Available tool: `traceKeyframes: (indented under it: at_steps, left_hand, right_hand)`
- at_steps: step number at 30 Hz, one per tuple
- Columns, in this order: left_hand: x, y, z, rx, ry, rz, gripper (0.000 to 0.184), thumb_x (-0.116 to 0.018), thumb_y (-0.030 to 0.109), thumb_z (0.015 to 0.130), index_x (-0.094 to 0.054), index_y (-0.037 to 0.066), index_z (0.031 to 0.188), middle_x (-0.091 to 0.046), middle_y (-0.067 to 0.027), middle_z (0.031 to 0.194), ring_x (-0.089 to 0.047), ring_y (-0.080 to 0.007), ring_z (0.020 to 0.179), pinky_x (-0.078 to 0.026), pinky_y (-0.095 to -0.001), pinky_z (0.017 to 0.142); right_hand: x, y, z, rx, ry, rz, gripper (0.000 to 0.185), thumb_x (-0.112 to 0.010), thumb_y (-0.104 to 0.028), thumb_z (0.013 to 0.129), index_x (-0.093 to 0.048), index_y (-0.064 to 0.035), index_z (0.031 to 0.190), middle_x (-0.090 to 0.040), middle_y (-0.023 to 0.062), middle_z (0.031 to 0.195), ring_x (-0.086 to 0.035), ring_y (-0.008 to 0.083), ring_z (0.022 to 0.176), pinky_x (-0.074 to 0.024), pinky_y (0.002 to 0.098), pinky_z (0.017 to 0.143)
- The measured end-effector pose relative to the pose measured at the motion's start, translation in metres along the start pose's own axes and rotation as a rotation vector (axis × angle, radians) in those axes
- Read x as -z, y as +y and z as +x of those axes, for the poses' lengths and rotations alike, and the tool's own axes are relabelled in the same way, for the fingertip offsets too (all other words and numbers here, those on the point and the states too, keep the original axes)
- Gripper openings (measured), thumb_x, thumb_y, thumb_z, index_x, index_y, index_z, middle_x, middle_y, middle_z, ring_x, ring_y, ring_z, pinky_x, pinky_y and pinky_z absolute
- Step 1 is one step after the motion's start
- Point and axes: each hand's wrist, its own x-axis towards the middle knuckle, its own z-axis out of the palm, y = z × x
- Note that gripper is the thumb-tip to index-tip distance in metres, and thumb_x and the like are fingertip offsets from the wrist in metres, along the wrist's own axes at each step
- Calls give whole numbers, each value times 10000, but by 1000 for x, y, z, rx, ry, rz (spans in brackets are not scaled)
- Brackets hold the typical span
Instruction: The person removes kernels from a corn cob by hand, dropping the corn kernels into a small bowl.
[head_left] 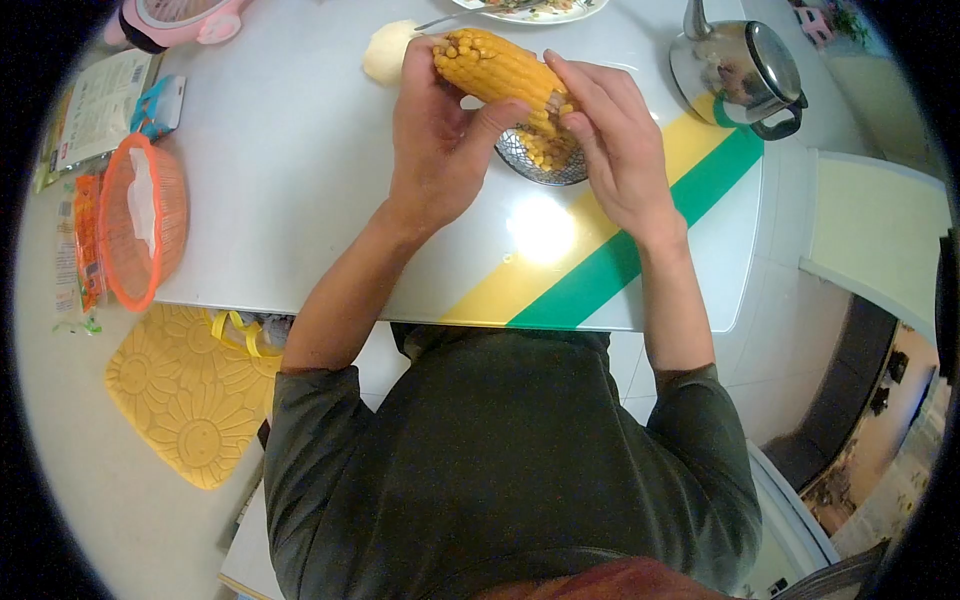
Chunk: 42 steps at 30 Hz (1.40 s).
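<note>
A yellow corn cob (495, 68) is held between my two hands above the table. My left hand (435, 125) wraps round its left part, thumb pressed along the lower side. At the right end, where some kernels are gone and pale cob shows, the fingers and thumb of my right hand (622, 135) close on it. Directly below sits a small patterned bowl (540, 174) with loose kernels (548, 150) in it, partly hidden by the cob and my fingers. Beyond my left hand lies a pale round bun-like thing (388, 52).
A plate of food (575, 12) with a utensil stands at the far edge. To the right is a metal kettle (735, 75). An orange basket (170, 215), food packets (105, 110) and a pink object (190, 25) are at the left. A yellow cushioned chair (180, 400) is below.
</note>
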Motion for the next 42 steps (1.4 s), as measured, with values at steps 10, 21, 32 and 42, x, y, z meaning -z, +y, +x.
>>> traceKeyframes:
  at_steps: [10, 21, 32, 42]
  left_hand:
    - [2, -3, 0, -1, -24, -2, 502, -700, -66, 930, -366, 6, 1296, -549, -112, 1247, -588, -203, 1214, -557, -318, 999]
    - [2, -3, 0, -20, -36, 21, 499, -691, -33, 953, -352, 3, 1318, -566, -126, 1260, -593, -212, 1217, -562, -319, 991]
    - [2, 0, 1, -46, -52, 20, 476, -648, -54, 966, -333, 0, 1320, -609, -206, 1326, -612, -244, 1250, -573, -349, 1017]
    - [3, -2, 2, -68, -60, -20, 491, -647, -83, 949, -343, 2, 1325, -601, -205, 1328, -606, -245, 1249, -556, -355, 1033]
  right_hand:
    - [3, -3, -2, 3, -33, 26, 621, -774, -248, 871, -575, -68, 1431, -643, 156, 1283, -618, 349, 1134, -525, 412, 950]
    - [-2, -2, 0, -16, 49, 39, 505, -764, -205, 887, -640, -46, 1351, -687, 159, 1206, -646, 344, 1085, -534, 401, 926]
    - [5, 2, -4, -36, 46, 236, 404, -582, 35, 929, -662, -35, 1319, -686, 175, 1261, -658, 332, 1119, -521, 392, 979]
    - [5, 6, -6, -60, 40, 284, 356, -641, -74, 959, -657, -10, 1309, -691, 186, 1249, -660, 337, 1136, -516, 396, 998]
